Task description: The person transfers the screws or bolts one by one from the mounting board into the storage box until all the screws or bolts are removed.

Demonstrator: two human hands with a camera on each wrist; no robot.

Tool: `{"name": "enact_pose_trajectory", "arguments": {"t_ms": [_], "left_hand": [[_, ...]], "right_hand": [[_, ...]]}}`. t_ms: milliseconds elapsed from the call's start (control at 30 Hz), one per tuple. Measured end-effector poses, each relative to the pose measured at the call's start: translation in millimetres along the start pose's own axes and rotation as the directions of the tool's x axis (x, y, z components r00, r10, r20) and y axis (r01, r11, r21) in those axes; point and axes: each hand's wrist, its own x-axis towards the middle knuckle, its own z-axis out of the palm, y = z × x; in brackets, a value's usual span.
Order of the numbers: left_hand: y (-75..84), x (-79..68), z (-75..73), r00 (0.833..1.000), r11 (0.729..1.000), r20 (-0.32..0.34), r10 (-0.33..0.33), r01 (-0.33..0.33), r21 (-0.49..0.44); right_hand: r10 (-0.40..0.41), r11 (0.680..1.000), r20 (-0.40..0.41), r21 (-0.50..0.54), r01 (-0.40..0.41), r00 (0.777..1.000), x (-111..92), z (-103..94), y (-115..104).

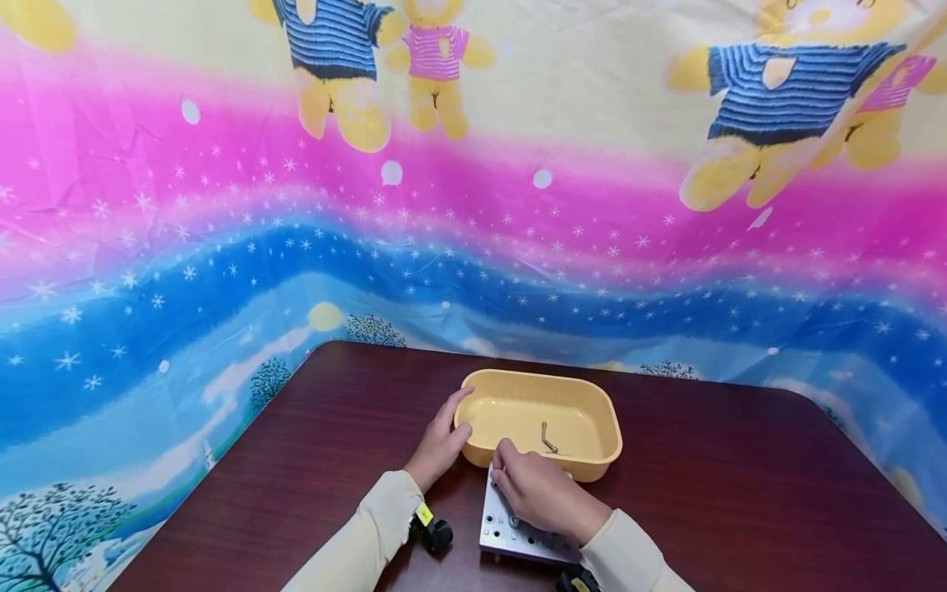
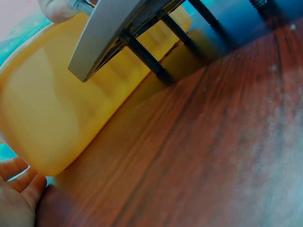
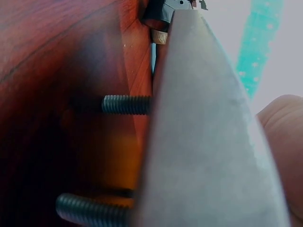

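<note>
My left hand [image 1: 440, 444] holds the left end of a yellow plastic bin [image 1: 610, 427], fingers and thumb spread along its rim and wall. Against the bin's near side is a silver metal plate [image 1: 506, 540] with several holes, raised off the table on threaded bolts [image 2: 144, 54] that stick out below it. Over the plate, my right hand [image 1: 543, 489] pinches a threaded bolt [image 2: 81, 5] at the far left corner. That bolt's thread shows above the plate in the left wrist view; the fingers cover its top. The right wrist view shows mainly the plate's edge [image 3: 203, 132].
Thin metal pieces [image 1: 547, 440], apparently screws, lie inside the bin. A dark red wooden table [image 1: 740, 477] carries everything. Behind it hangs a cloth [image 1: 473, 222] printed with bears and snowflakes. A black wrist camera [image 1: 436, 534] sits below the left cuff.
</note>
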Motion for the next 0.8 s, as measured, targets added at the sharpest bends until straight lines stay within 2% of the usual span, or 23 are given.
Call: {"name": "enact_pose_trajectory", "arguments": {"t_ms": [233, 467, 800], "left_hand": [[-0.5, 1.3, -0.2, 0.999, 0.999, -0.001, 0.032, -0.032, 0.009], [-2.7, 2.5, -0.1, 1.0, 1.0, 0.0, 0.011, -0.011, 0.024], [-3.2, 2.8, -0.1, 1.0, 0.999, -0.005, 0.024, -0.024, 0.023]], "right_hand": [[-0.012, 1.0, 0.0, -0.008, 0.012, 1.0, 0.5, -0.3, -0.2], [0.002, 1.0, 0.02, -0.001, -0.002, 1.0, 1.4, -0.6, -0.1], [-0.043, 0.999, -0.013, -0.027, 0.042, 0.999, -0.3, 0.1, 0.6]]}}
